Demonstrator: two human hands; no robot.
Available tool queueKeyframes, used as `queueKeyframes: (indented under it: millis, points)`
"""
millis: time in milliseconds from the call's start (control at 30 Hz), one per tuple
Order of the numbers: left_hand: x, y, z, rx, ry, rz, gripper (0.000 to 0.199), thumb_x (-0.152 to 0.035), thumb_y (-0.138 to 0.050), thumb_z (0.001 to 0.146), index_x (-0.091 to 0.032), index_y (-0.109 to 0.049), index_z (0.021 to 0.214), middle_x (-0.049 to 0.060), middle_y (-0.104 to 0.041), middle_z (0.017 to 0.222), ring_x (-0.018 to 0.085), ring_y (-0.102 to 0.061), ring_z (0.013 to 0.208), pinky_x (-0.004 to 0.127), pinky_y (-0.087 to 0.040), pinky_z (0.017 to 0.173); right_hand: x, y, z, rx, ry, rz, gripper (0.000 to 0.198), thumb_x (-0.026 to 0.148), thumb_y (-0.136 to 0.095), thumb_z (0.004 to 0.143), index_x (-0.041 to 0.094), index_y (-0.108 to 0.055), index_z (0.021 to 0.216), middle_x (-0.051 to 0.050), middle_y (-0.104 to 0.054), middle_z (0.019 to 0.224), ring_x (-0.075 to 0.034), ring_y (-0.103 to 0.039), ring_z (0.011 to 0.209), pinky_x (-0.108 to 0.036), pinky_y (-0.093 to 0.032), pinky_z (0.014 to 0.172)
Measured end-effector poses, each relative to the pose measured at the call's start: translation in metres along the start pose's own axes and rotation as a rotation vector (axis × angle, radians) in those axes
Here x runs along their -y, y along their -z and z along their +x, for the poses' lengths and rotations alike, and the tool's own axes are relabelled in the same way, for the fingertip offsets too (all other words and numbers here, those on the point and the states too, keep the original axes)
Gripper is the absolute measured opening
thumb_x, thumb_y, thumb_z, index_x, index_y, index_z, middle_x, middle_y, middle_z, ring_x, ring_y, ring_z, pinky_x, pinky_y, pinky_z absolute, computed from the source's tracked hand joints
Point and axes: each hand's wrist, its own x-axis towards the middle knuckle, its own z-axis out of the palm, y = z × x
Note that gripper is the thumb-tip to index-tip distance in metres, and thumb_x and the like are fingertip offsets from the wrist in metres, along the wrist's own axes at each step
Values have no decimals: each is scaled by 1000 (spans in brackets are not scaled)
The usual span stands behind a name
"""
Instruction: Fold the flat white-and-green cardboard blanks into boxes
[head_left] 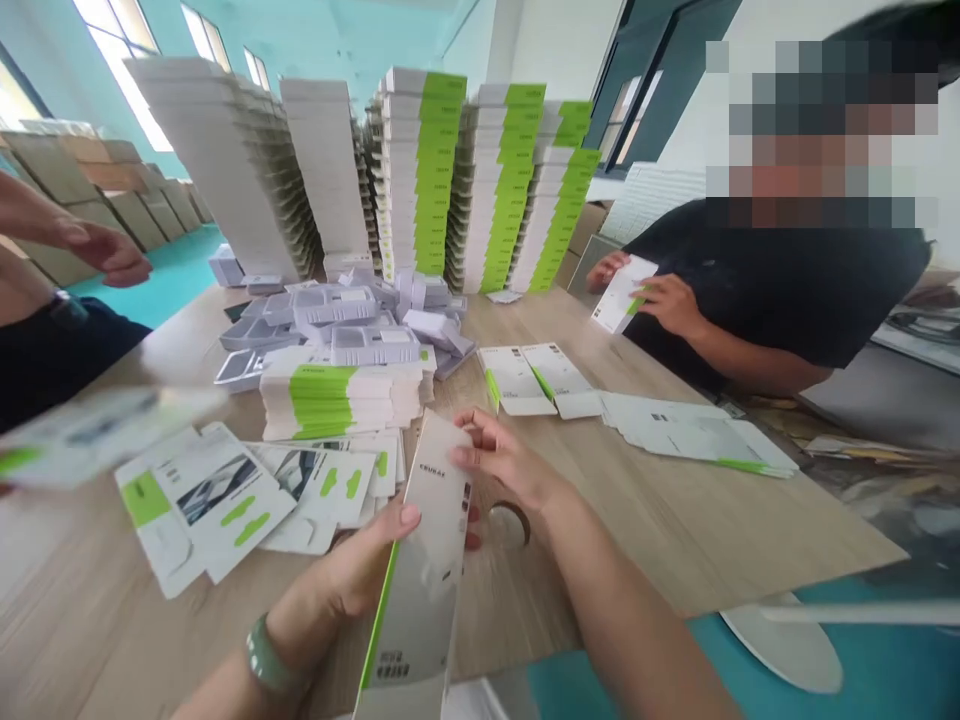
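Brown cardboard cartons (pixel 112 185) piled along left edge, upper part of frame. Bright windows (pixel 124 40) at upper left, in pale turquoise wall (pixel 45 45). Dark-framed glazing (pixel 675 70) at upper right. Turquoise floor (pixel 604 690) showing at bottom right of centre and at left. White rounded seat (pixel 787 645) at lower right. Person in black short-sleeved top (pixel 787 275) at right; second person's dark clothing (pixel 60 350) at left edge. Loose clutter (pixel 877 450), details unclear, at right edge.

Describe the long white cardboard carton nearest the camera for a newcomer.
Find the brown wooden table. At its near edge, the wearer's bare left hand and right hand hold the carton. Unlike flat white cartons with green patches to its left, it shows green only along one edge.
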Motion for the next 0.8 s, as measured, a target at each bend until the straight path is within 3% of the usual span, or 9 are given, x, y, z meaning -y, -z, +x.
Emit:
queueKeyframes:
  millis: [133,233,300,367,433,567,700,800]
  points:
    - [-6,-1,-2,-150,15,25,66,-44,-92,68,-14,-70,123,14,-83,102,34,-78,100,36,-60,78,-6,-2,4,-55,73,115,51,54,-91,67,27,-61,100,4,-65,81,-16,-60,71,-28,-44,65]
    - [-12,-1,-2,-327,-61,39,59,-39,-91,71,-13,-70,120,14,-84,96,34,-80,91,36,-62,72,-6,-9,6,-136,155,170,61,48,-91,69,34,-60,119,2,-67,106,-19,-64,96,-31,-50,83]
    - [-15,-1,0,-400,-162,61,58,-39,-91,72,-12,-70,119,15,-84,97,34,-80,89,36,-63,71,-5,-14,5,-145,132,190,68,46,-90,73,37,-56,131,0,-66,120,-19,-64,107,-34,-50,92]
    - [-17,-1,1,-452,-257,87,59,-42,-88,75,-11,-69,122,16,-83,102,35,-80,93,39,-64,76,-6,-16,3,-61,16,123,57,54,-82,80,32,-61,128,-2,-70,114,-20,-66,99,-35,-51,87]
    - [-17,2,4,-507,-343,167,58,-48,-84,80,-11,-70,122,16,-83,107,36,-79,97,42,-64,81,-7,-17,1,35,-89,-9,46,63,-74,84,25,-70,109,-2,-71,92,-18,-64,79,-32,-49,72]
    - [-17,10,7,-633,-472,426,54,-55,-80,82,-12,-73,113,15,-82,109,36,-77,103,42,-63,85,-11,-16,1,35,-58,-161,52,69,-79,75,19,-67,72,2,-62,66,-14,-51,62,-27,-39,59]
    - [-18,11,9,-602,-441,458,53,-47,-91,72,-14,-72,108,14,-83,106,34,-77,96,42,-63,80,-13,-14,6,-56,34,-188,55,74,-73,78,19,-65,75,2,-61,68,-15,-51,65,-28,-40,62]
    - [-17,7,9,-572,-420,466,49,-46,-90,73,-14,-73,107,13,-83,103,31,-77,95,40,-63,80,-12,-13,7,-89,58,-197,55,74,-69,81,19,-65,80,0,-64,73,-16,-53,67,-29,-40,62]
